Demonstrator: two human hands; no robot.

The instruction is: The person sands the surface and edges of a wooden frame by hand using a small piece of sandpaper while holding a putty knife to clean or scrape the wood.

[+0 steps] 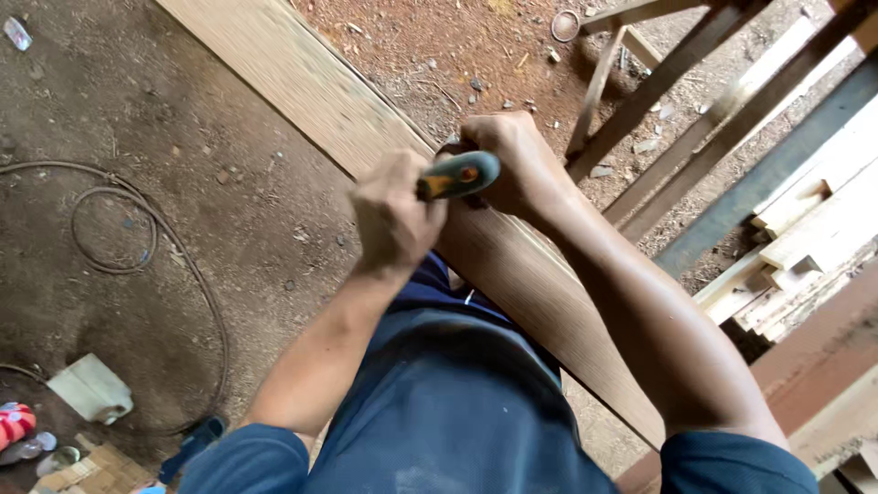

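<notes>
A long wooden plank [302, 87] runs diagonally from the top left down toward my body. My left hand [393, 215] is closed around a tool with a teal and orange handle [459, 176], held over the plank's middle. My right hand [517, 160] grips the same tool at its far end, pressed against the plank. The tool's working end is hidden under my hands. My blue-clad legs sit below the plank.
Dirt floor with wood chips lies all around. A thin cable [119, 229] coils at left. A wooden frame [658, 82] and stacked timber [805, 229] stand at right. A white container [91, 389] and cardboard lie bottom left.
</notes>
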